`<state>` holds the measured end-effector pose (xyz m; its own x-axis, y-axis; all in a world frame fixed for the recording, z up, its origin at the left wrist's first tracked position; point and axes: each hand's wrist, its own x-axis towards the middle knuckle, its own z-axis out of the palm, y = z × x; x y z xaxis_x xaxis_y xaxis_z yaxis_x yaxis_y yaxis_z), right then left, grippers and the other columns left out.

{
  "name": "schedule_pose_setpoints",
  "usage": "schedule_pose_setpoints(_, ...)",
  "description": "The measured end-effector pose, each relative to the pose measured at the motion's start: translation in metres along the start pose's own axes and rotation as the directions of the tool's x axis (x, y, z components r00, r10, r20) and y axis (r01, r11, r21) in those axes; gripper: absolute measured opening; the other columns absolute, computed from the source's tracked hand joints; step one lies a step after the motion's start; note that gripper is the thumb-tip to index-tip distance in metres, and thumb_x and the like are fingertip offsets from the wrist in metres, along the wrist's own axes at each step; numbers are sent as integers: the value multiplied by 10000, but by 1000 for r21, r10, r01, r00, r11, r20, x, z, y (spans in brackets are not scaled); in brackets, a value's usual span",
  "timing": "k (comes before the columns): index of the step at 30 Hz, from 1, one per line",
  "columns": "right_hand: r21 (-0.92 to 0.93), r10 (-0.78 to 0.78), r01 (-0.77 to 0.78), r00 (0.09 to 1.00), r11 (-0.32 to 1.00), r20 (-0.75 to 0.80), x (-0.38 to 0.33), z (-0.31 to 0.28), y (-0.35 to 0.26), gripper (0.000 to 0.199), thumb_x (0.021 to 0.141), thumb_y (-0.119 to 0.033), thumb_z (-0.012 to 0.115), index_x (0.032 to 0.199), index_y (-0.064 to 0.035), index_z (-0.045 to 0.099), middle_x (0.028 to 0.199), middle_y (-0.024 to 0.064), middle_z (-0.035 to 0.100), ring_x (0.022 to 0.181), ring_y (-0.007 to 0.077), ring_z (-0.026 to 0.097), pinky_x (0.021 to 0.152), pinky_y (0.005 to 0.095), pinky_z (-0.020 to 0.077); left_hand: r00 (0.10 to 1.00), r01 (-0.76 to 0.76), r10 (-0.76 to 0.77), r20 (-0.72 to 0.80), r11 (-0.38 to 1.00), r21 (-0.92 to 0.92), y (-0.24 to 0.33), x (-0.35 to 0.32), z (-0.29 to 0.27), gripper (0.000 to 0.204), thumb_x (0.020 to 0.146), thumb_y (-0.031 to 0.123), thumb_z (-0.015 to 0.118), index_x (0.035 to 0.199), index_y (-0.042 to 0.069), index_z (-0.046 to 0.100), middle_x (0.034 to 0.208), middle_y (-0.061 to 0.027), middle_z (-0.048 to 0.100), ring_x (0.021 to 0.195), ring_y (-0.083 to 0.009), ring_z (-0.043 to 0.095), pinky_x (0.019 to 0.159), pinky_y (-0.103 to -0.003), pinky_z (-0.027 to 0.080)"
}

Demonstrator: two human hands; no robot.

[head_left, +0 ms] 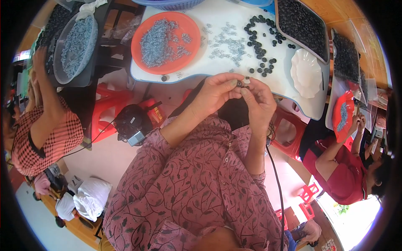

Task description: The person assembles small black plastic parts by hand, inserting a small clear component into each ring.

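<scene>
Both my hands meet over the near edge of the white table point(268, 83). My left hand point(213, 95) is closed in a pinch on a small black round part point(239, 83). Right beside it, the thumb and fingers of my right hand point(259, 102) are pinched together; the tiny piece between them is mostly hidden. Beyond my hands lie loose silvery coil-like pieces point(228, 44), which look like springs. Several black round parts point(261, 52) are scattered to their right. An orange-red plate point(188, 31) at the left carries a pile of the same silvery pieces.
A tray of black parts point(302, 26) stands at the far right, with a white scalloped dish point(305, 73) nearer. One black part point(163, 78) sits by the left front edge. A blue basket point(169, 5) is at the back. Co-workers sit on both sides; a cable point(276, 171) hangs beside me.
</scene>
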<state>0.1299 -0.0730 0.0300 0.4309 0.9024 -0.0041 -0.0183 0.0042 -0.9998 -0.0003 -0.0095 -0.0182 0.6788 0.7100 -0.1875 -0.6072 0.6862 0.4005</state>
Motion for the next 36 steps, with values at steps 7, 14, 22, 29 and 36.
schedule_pose_setpoints(7, 69, 80, -79, 997, 994, -7, -3, -8, -1, 338, 837, 53, 675, 1165, 12, 599, 959, 46, 655, 804, 70, 572, 728, 204, 477, 1000, 2, -2, 0, 999, -54, 1, -1, 1, 239, 940, 45, 560, 1160, -31, 611, 1030, -134, 654, 881, -174, 655, 781, -315, 571)
schedule_pose_setpoints(14, 184, 117, -116, 993, 976, 3, -2, -16, 6, 340, 845, 42, 660, 1177, 9, 599, 1022, 83, 674, 821, 83, 576, 730, 213, 473, 996, -62, 69, -54, 991, 120, 1, -2, 5, 238, 937, 31, 560, 1158, -33, 619, 1050, -147, 664, 865, -173, 670, 766, -322, 588)
schedule_pose_setpoints(22, 404, 145, -140, 989, 904, 17, -4, -20, 13, 330, 860, 31, 643, 1186, 23, 590, 1066, 119, 673, 878, 125, 608, 737, 231, 482, 997, -27, 39, -70, 984, 175, -4, -4, 9, 239, 943, 46, 559, 1161, -37, 611, 1048, -135, 661, 860, -164, 663, 769, -305, 581)
schedule_pose_setpoints(29, 198, 127, -129, 992, 972, 21, -7, -22, 11, 281, 869, 12, 648, 1142, 25, 579, 1002, 117, 686, 833, 119, 620, 729, 228, 490, 995, 4, 27, -98, 953, 303, -9, -5, 11, 230, 938, 65, 579, 1147, -20, 626, 999, -90, 665, 823, -115, 640, 744, -252, 554)
schedule_pose_setpoints(36, -87, 122, -118, 992, 989, 41, -4, -30, -5, 120, 903, -32, 626, 1018, -5, 602, 912, 57, 686, 760, 88, 607, 679, 209, 476, 998, -39, 56, -17, 852, 523, -6, -5, 19, 234, 952, 93, 571, 1155, 2, 640, 960, -54, 673, 778, -81, 617, 708, -224, 529)
